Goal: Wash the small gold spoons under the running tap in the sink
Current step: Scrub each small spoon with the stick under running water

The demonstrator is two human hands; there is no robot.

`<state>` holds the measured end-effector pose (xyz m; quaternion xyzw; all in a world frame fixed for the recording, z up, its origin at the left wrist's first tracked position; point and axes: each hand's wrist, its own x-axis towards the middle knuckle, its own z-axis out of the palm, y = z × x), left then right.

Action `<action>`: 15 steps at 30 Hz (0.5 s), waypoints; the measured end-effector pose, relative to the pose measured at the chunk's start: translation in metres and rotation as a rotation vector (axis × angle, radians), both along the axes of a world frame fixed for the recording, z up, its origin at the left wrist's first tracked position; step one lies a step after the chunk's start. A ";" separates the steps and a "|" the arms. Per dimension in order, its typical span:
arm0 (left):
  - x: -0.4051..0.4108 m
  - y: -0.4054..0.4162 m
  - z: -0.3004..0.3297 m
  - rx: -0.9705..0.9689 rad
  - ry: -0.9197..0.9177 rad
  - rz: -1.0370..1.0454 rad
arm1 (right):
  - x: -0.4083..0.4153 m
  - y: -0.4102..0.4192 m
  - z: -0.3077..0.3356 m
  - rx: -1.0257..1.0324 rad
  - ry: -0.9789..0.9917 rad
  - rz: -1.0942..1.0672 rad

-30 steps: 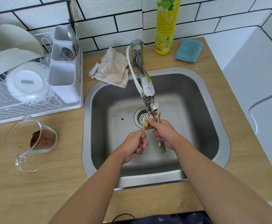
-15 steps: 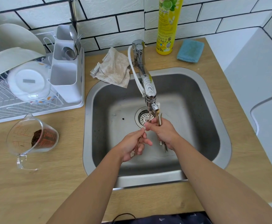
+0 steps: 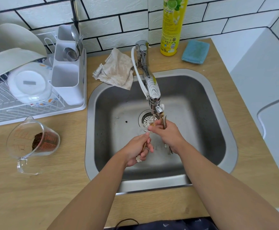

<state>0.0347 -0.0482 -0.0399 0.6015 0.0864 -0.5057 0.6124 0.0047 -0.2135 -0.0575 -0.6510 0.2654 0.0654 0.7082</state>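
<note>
1. The spoon [image 3: 145, 142] being washed is showing a thin gold stem, a small gold bowl at the far end and a pale flower-shaped ornament at the near end; the bowl is sitting in the water falling from the tap [image 3: 152, 90], over the drain [image 3: 146, 120] of the sink [image 3: 225, 113].
2. The left hand [image 3: 136, 149] is pinching the stem between thumb and curled fingers; the stem is running diagonally out past the fingertips toward the bowl, while the flower end is poking out just below the curled fingers, near the heel of the palm.
3. The right hand [image 3: 167, 135] is curling around a bundle of spoons [image 3: 164, 122]; their gold upper ends are sticking up above the knuckles, just beside the tap's spout, and their lower ends are hanging out under the hand; how many are in the bundle cannot be told.
4. The right thumb and forefinger are reaching left and touching the bowl of the single spoon, just ahead of the left fingertips; the 2 hands are sitting close together, almost meeting at that bowl.
5. Left of the left fingers, on the wooden counter, a measuring jug [image 3: 33, 143] with dark grounds is lying on its side; beyond it a dish rack [image 3: 36, 103] is holding plates and cutlery.
6. Beyond the fingers, behind the sink, a cloth [image 3: 117, 70], a yellow bottle [image 3: 172, 27] and a blue sponge [image 3: 195, 51] are resting.
</note>
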 end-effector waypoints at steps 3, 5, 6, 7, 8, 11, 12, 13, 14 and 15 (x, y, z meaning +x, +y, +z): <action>-0.001 -0.002 -0.001 0.005 -0.021 -0.039 | 0.000 0.001 0.001 -0.089 0.012 -0.007; -0.001 -0.001 -0.001 0.024 -0.050 -0.044 | 0.000 0.001 0.001 -0.107 0.012 0.016; -0.001 -0.001 -0.001 0.034 -0.059 -0.041 | -0.001 0.001 0.000 -0.094 0.015 0.035; -0.001 0.000 -0.001 0.038 -0.064 -0.040 | -0.001 0.001 -0.001 -0.086 0.019 0.054; -0.001 0.001 -0.001 0.037 -0.068 -0.043 | -0.001 0.001 -0.001 -0.091 0.017 0.062; -0.002 -0.001 -0.001 0.029 -0.101 -0.042 | -0.001 0.002 0.000 -0.112 0.022 0.015; -0.002 -0.001 -0.001 0.025 -0.124 -0.037 | -0.001 0.002 0.002 -0.123 0.028 -0.002; -0.003 -0.002 -0.001 0.027 -0.156 -0.036 | 0.000 0.003 0.002 -0.139 0.038 -0.017; -0.003 -0.003 -0.002 0.037 -0.192 -0.040 | 0.000 0.002 0.002 -0.167 0.044 -0.026; -0.004 -0.003 -0.004 0.058 -0.228 -0.048 | 0.000 0.000 0.002 -0.197 0.043 -0.036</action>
